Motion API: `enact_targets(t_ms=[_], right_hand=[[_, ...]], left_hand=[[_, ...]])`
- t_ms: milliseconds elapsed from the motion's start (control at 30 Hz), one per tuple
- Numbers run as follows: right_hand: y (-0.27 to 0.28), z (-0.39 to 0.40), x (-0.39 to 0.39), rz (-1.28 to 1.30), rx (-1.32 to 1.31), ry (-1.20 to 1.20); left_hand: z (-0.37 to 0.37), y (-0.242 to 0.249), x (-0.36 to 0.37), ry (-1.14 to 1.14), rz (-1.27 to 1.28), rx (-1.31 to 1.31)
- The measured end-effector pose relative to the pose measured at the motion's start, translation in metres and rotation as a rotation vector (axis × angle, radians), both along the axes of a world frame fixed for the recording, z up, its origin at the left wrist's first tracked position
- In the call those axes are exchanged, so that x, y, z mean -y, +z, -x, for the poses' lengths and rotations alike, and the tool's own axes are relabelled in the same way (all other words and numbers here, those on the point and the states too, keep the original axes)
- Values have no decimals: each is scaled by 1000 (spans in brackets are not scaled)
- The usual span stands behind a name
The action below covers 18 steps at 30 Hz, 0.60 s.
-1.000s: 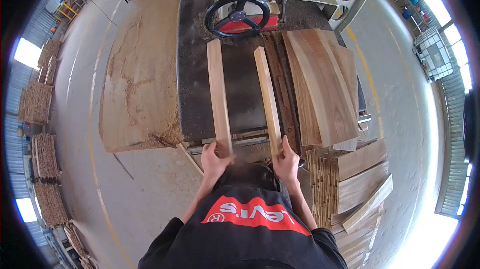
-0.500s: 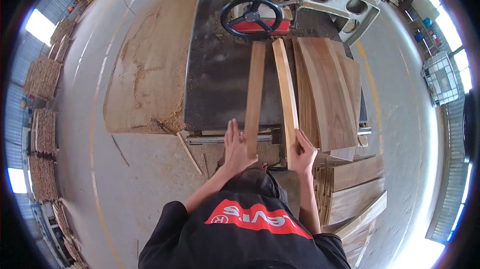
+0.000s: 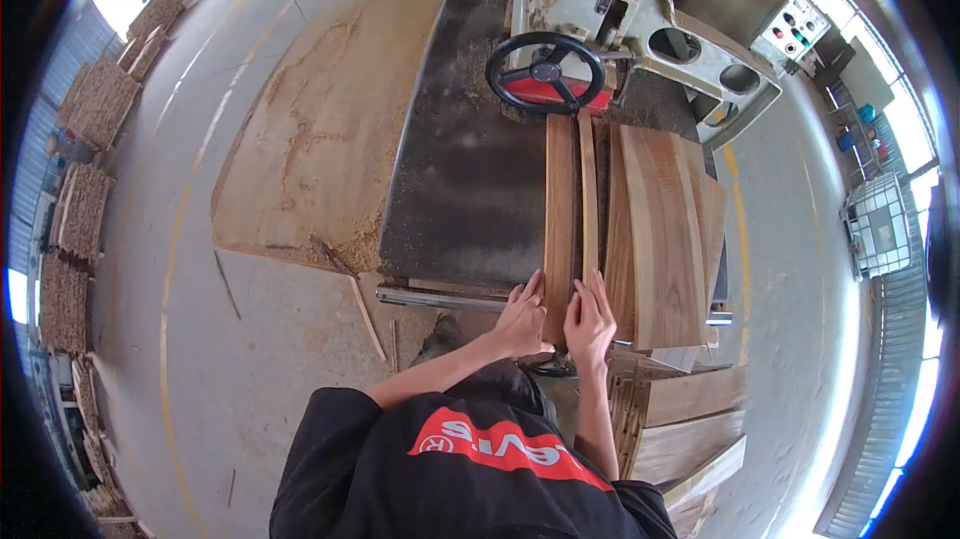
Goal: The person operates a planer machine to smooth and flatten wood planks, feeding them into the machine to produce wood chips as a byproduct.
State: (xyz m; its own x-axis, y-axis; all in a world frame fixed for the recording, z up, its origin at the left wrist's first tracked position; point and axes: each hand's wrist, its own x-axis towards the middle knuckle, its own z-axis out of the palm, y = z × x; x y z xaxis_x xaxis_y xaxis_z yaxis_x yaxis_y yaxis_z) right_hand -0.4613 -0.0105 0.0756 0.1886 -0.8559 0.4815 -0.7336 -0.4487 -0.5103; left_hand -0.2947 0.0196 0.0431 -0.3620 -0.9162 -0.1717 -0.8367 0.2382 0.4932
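Observation:
A wooden board (image 3: 560, 229) lies lengthwise on the dark machine table (image 3: 450, 199), its far end below the black handwheel (image 3: 545, 71). My left hand (image 3: 524, 317) grips the near end of this board from its left side. Just right of it, a narrow wooden strip (image 3: 589, 189) runs almost parallel, with a dark gap between the two. My right hand (image 3: 590, 321) is closed around the near end of the strip. Both hands are close together at the table's front edge.
Wide boards (image 3: 665, 239) lie stacked right of the strip. More boards (image 3: 690, 399) stand low at the right. A sawdust-covered panel (image 3: 320, 119) is on the left. The machine's control box (image 3: 795, 29) stands at the back right.
The board and strip have come closer together, with the board now lying flatter beside the strip. My left hand has closed on the board's end. The camera view has shifted.

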Motion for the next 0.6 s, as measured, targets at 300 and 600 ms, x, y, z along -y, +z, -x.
enact_targets(t_ms=[300,600], right_hand=[[-18,-56,20,-325,46,127],[-55,-97,81,-66,39,-15]], left_hand=[[-43,-41,27,-110,215,-321],[-93,-28,102,-147,222,-221]])
